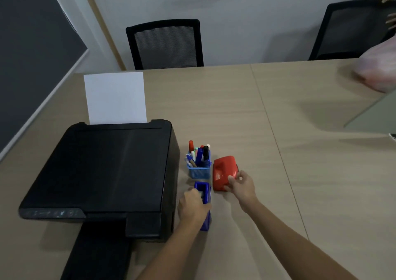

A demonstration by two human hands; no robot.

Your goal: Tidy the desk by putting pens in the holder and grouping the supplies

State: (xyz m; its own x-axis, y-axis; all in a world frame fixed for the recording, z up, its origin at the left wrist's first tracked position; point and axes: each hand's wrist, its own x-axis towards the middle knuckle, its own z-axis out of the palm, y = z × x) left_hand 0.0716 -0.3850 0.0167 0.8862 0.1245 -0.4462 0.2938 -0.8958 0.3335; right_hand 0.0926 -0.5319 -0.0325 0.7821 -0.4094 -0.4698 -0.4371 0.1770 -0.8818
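Taking the blue pen holder as the landmark, the black printer stands to its left, close beside it. Directly in front of the holder, on the near side, lies a dark blue stapler-like supply, its long axis running from the holder back toward the person; the left hand is closed around its near half. The holder itself is already full of pens and markers standing upright. Just to its right sits a red supply, almost touching it, with the right hand pinching its near right corner. Each hand is on the item nearest it, so the remaining move is probably a short nudge of both items inward against the holder.
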